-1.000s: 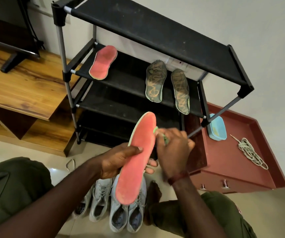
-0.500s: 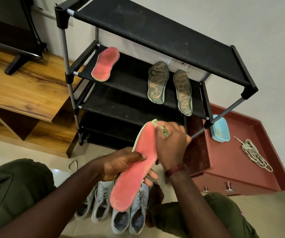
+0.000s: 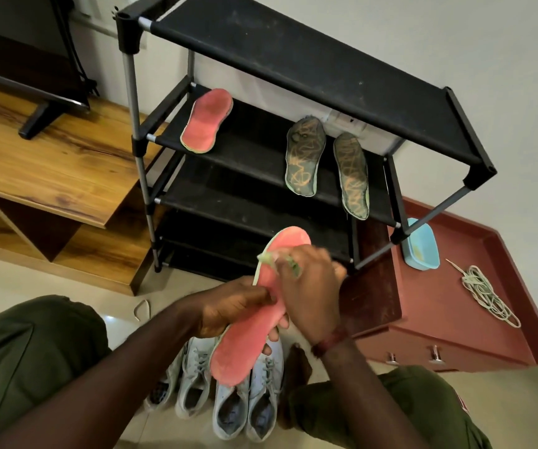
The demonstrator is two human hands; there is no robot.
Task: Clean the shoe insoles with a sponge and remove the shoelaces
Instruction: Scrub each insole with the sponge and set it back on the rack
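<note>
Closest to us, we are gripping the pink insole (image 3: pixel 245 351) around its middle with our left hand (image 3: pixel 232 307), thumb on top and fingers curling underneath, heel end pointing down toward our knees. Our right hand (image 3: pixel 309 283) is pinching a greenish sponge (image 3: pixel 294 267), blurred with motion, against the toe end. We are judging the insole to be light, thin foam that bends easily, so we are supporting it at the waist, close to where the sponge is pressing; held by the heel alone it would likely flop away. Wet foam may also be getting slippery. Below the hands, four pale shoes (image 3: pixel 261 400) are standing side by side on the floor, at least some with laces threaded, so the lace removal looks unfinished. Farther off, on the black rack (image 3: pixel 293 53), a second pink insole (image 3: pixel 207 119) and two dark insoles (image 3: pixel 305 157) are lying on the same shelf. To the right, on the red cabinet (image 3: pixel 439 303), a blue tub (image 3: pixel 421 246) is sitting near a heap of loose laces (image 3: pixel 484 294).
</note>
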